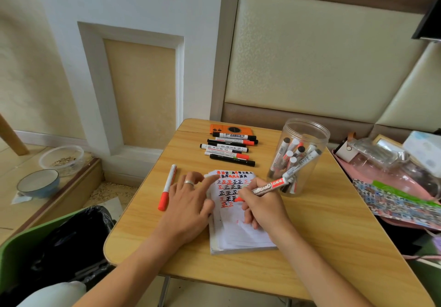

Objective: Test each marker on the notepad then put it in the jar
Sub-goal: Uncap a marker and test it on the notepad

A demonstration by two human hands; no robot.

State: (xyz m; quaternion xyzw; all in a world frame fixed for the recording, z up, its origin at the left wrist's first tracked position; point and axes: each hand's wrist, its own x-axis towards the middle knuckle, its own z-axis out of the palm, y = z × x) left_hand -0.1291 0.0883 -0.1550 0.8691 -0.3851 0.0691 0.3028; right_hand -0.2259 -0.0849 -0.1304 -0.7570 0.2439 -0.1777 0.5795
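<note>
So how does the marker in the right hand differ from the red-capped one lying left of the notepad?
The held marker is gripped by the right hand, slanted, its tip down at the notepad; the lone marker lies flat on the table, untouched. The lone marker's red cap is on; the held one's tip end is hidden. Both have white barrels with red.

An orange rectangular device (231, 129) is lying at the wooden table's (322, 247) far edge. A blue-rimmed ceramic bowl (38, 183) and a clear plastic bowl (61, 159) are sitting on the floor.

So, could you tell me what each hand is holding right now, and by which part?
The right hand grips a red marker by its lower barrel near the tip. The left hand holds nothing, resting on the notepad.
</note>
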